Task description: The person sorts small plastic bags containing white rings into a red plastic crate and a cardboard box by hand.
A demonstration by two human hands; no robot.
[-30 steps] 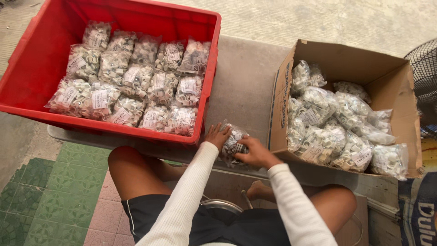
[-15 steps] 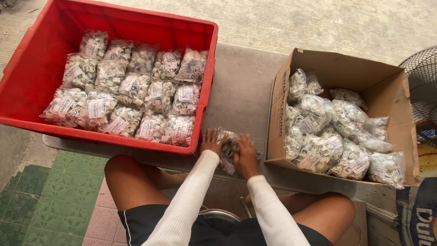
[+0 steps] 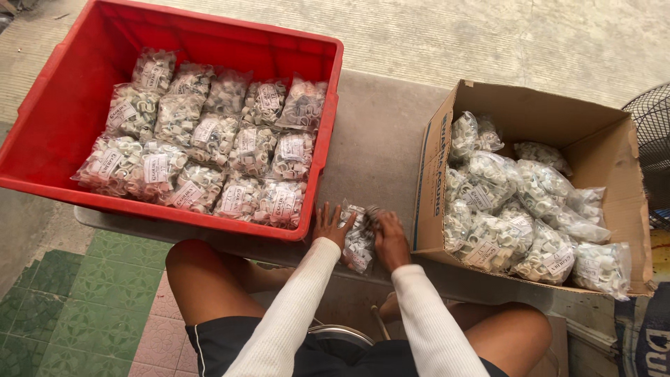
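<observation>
From the head camera, the person is sitting at the near edge of a grey slab and pressing a clear bag of small white clips flat against it, so the slab is taking the weight while both hands are working on it. The left hand is lying on the bag's left side with fingers spread, steadying it; the right hand is curling over its upper right corner, fingers pinched together on the plastic there, apparently at the mouth, though the exact grip is hidden. The bag is lying between a red crate, where like bags are lying in neat flat rows, and an open cardboard box, where they are heaped loosely, both within easy reach.
</observation>
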